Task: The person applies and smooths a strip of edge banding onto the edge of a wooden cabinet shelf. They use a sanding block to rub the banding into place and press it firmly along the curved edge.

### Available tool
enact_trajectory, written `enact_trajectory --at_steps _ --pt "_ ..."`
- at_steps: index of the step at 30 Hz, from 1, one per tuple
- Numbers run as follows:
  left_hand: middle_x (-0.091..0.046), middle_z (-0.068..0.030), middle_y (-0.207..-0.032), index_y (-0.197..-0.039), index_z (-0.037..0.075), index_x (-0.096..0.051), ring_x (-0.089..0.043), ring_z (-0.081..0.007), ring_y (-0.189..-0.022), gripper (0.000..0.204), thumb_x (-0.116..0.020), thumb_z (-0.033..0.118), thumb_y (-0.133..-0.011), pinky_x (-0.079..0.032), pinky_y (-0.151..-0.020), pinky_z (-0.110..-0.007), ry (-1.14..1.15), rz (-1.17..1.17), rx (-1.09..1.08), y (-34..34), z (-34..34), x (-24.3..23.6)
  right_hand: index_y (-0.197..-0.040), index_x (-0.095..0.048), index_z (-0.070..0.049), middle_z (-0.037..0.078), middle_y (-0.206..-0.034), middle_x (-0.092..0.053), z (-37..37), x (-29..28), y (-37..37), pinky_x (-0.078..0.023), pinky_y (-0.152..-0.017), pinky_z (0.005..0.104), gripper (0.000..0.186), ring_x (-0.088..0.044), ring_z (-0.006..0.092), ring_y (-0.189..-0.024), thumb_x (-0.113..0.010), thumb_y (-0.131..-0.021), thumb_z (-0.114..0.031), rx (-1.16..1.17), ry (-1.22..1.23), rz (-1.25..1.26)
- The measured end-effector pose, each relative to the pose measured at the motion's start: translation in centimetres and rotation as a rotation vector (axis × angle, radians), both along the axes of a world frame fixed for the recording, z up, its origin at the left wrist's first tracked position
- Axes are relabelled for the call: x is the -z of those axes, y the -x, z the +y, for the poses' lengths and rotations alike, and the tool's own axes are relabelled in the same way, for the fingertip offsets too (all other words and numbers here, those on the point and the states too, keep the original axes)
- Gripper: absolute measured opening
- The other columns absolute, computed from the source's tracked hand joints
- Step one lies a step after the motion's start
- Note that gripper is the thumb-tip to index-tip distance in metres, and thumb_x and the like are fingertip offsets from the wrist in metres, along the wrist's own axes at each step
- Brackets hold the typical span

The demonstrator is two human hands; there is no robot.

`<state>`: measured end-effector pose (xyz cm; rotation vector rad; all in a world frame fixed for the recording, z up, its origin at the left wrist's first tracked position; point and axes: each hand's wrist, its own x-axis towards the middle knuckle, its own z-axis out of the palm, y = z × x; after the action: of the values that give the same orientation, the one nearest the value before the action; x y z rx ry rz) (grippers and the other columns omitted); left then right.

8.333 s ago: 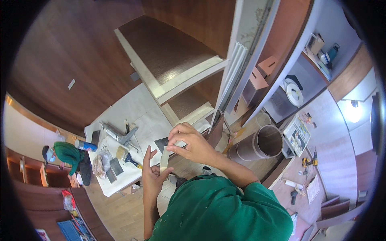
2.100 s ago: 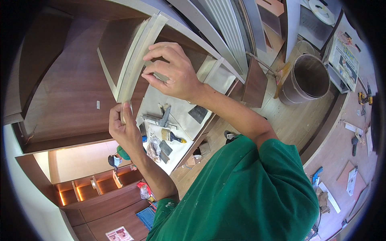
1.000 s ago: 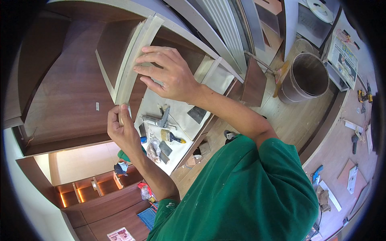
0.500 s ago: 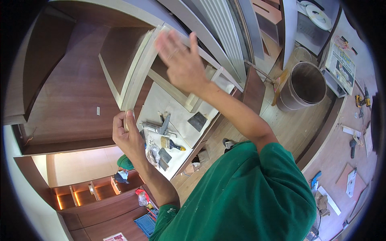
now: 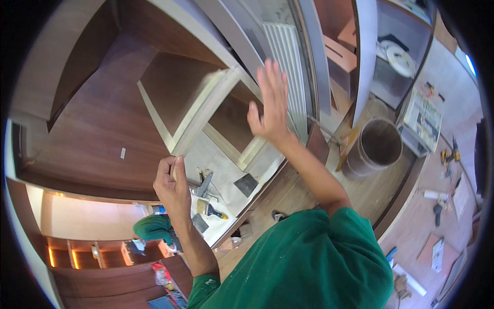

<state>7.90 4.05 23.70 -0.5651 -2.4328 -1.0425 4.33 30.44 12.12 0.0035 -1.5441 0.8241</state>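
A box-like cabinet frame [image 5: 201,114] with brown inner faces and pale, whitish edges is tilted before me. My left hand [image 5: 173,181] has its thumb and curled fingers pinched at the lower end of the pale edge. Raised beside the frame's far right side is my right hand [image 5: 272,105], flat, fingers stretched, holding nothing. Below the frame, a caulking gun [image 5: 205,185], a paintbrush [image 5: 211,210] and a dark square sheet [image 5: 246,184] lie on the white worktop [image 5: 232,203].
A large bin [image 5: 371,149] stands on the floor to the right. Beyond it, a bench [image 5: 411,226] carries a drill [image 5: 451,154] and other tools. Another person in green [image 5: 154,229] is at the lower left, near lit shelves [image 5: 85,255].
My right hand has moved off the frame's top edge to the right and is now upright. My left hand stays at the lower corner. The view has shifted, and more of the other person shows.
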Motion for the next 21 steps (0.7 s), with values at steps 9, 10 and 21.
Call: enact_trajectory --at_steps 9,10,21 --pt "-0.071 -0.0191 -0.077 -0.098 0.005 -0.072 -0.072 -0.0365 -0.069 0.02 -0.07 0.025 -0.1 -0.053 -0.062 -0.041 0.12 0.097 -0.04 -0.6 0.7 -1.0 -0.137 -0.061 -0.005 0.019 -0.142 -0.059 -16.1 20.0 -6.9 -0.043 -0.114 0.0492 0.062 -0.053 0.0383 -0.136 -0.08 -0.082 -0.026 -1.039 -0.698 -0.659" --pt "-0.071 -0.0191 -0.076 -0.098 0.006 -0.071 -0.071 -0.0375 -0.068 0.021 -0.07 0.026 -0.1 -0.053 -0.061 -0.042 0.12 0.083 -0.042 -0.8 0.8 -1.0 -0.142 -0.058 -0.005 0.021 -0.147 -0.054 -17.1 22.8 -6.5 -0.04 -0.117 0.051 0.068 -0.049 0.0403 -0.14 -0.081 -0.083 -0.03 -0.982 -0.682 -0.705" --pt "-0.069 -0.0155 -0.069 -0.098 0.009 -0.072 -0.071 -0.0368 -0.067 0.024 -0.066 0.032 -0.101 -0.054 -0.063 -0.046 0.118 0.031 -0.032 -0.7 0.2 -0.9 -0.157 -0.044 -0.007 0.023 -0.166 -0.033 -17.6 30.4 -1.5 -0.025 -0.126 0.0587 0.093 -0.026 0.0418 -0.155 -0.083 -0.082 -0.046 -0.647 -0.972 -1.205"
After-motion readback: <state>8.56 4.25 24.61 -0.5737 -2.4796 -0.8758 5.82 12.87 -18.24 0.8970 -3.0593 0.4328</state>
